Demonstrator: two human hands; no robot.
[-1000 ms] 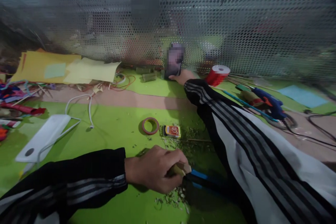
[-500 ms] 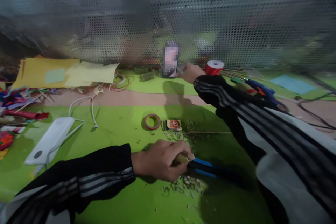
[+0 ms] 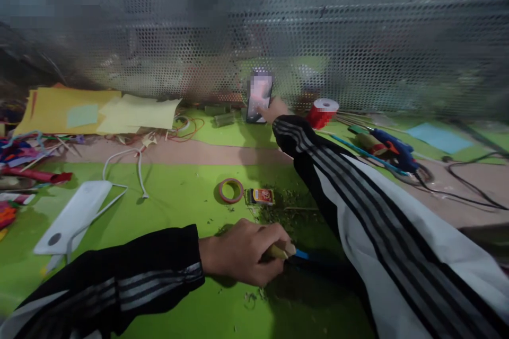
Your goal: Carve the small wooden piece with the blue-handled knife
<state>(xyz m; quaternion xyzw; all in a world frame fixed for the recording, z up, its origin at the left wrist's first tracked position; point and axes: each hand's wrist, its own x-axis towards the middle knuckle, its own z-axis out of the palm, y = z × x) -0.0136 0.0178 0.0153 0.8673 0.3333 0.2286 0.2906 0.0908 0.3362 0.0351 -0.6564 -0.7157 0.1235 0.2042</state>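
Observation:
My left hand (image 3: pixel 246 252) is closed around a pale yellow, wood-like piece (image 3: pixel 278 250) on the green table top. Right beyond its fingers lies a tool with a blue and black handle (image 3: pixel 301 254), mostly lost in the shadow and under my right sleeve. My right hand (image 3: pixel 275 111) reaches forward to an upright phone (image 3: pixel 253 108), a finger at the lower part of its screen. That hand holds nothing, though some of its fingers are hidden. A roll of tape (image 3: pixel 230 190) and a small red-labelled box (image 3: pixel 263 196) lie beyond my left hand, beside scattered shavings.
At left are a white power bank (image 3: pixel 75 217) with a cable and yellow paper sheets (image 3: pixel 71 111). A red ribbon spool (image 3: pixel 321 116), a blue glue gun (image 3: pixel 393 148) and a light blue paper (image 3: pixel 439 137) sit at right. Perforated metal sheet (image 3: pixel 159 53) closes the back.
My right hand has moved left from beside the phone onto its screen. The right sleeve now covers more of the blue and black handle. My left hand keeps its grip.

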